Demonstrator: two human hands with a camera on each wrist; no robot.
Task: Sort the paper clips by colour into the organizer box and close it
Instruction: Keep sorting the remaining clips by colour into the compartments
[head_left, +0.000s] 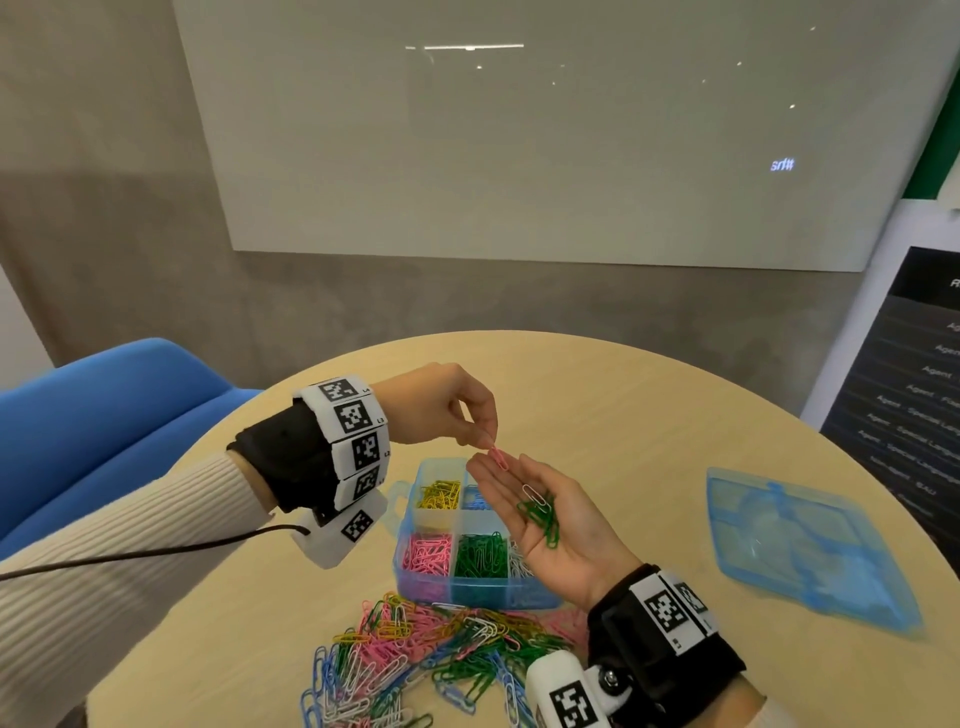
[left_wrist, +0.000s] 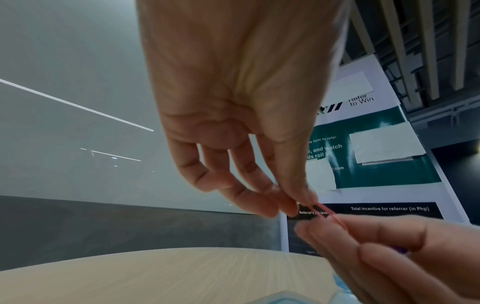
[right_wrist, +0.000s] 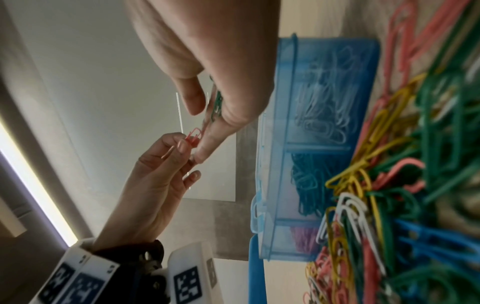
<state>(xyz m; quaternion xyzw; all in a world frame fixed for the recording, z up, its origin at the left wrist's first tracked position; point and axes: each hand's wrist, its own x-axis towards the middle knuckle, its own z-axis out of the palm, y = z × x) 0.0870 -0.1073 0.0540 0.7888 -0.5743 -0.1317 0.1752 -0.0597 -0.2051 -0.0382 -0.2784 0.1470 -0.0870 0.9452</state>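
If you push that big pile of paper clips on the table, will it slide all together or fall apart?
Probably a bit of both. The clips in the pile lie hooked and tangled across each other, so clumps would likely drag along together. Loose ones at the edges would probably scatter, since the table looks smooth.

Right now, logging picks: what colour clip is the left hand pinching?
Pink clip, clearest in the head view.

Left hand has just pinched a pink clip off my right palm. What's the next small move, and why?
Probably carry the pink clip, pinched by the left hand, down to the organizer box's pink compartment and drop it there. The right hand lies palm-up holding green clips and a white clip, so pink is the odd one.
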